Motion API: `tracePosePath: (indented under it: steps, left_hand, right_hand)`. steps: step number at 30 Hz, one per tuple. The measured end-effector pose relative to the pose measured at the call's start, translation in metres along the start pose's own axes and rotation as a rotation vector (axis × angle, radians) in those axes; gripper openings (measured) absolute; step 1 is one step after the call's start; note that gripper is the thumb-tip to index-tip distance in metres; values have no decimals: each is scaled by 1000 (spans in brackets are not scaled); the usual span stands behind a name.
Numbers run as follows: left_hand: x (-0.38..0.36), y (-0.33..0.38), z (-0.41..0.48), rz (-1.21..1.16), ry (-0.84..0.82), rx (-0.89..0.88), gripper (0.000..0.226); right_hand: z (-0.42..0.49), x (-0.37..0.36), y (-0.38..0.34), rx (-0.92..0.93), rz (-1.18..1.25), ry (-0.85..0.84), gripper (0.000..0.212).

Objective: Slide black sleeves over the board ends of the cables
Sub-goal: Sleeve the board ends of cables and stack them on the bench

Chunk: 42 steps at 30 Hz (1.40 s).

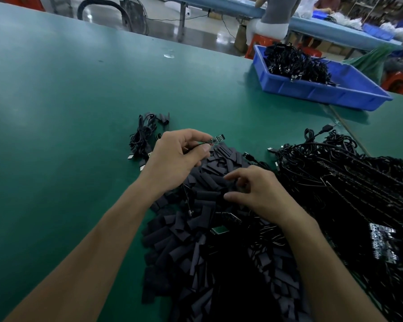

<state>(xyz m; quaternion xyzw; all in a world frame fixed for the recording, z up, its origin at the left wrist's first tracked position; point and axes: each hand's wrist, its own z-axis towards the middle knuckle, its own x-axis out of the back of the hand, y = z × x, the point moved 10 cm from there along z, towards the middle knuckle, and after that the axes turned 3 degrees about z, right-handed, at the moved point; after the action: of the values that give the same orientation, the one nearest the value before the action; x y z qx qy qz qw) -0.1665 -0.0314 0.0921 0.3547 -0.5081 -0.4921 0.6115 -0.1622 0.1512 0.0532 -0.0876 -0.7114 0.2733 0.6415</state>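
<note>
The light is dim and cool and seems to come from overhead. It lays a broad pale sheen on the green tabletop [56,101] at upper left and bright glare patches on the glossy floor [203,22] beyond. Shadows are soft, only a faint darkening beside the forearms. The pile of sleeves [184,240] and the heap of cables [347,194] sink into near-solid black, most of all at the bottom edge. The left hand [175,156], the small board [215,139] and the right hand [258,189] are fairly sharp. The background and right edge are blurred. The wide lens bows the tabletop's far edge and skews the blue tray [323,91].
</note>
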Motion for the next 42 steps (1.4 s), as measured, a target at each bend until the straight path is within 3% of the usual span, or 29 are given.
tracePosePath:
  steps: [2,6,12,20,42]
  left_hand:
    - [-1,0,-1,22,-4,1,19]
    - [1,-2,0,58,0,9,18]
    - [-3,-4,-1,171,-27,3,20]
    - [-7,-2,-1,235,-67,-22,19]
    - [-19,5,-5,196,-170,-48,20]
  right_hand:
    - [2,-11,-8,34,-20,-82,37]
    - [3,-8,-14,64,14,-36,15]
    - [0,22,-2,-26,414,203,18]
    - [-10,31,-4,30,712,270,19]
    - [-20,44,-10,89,680,473,17]
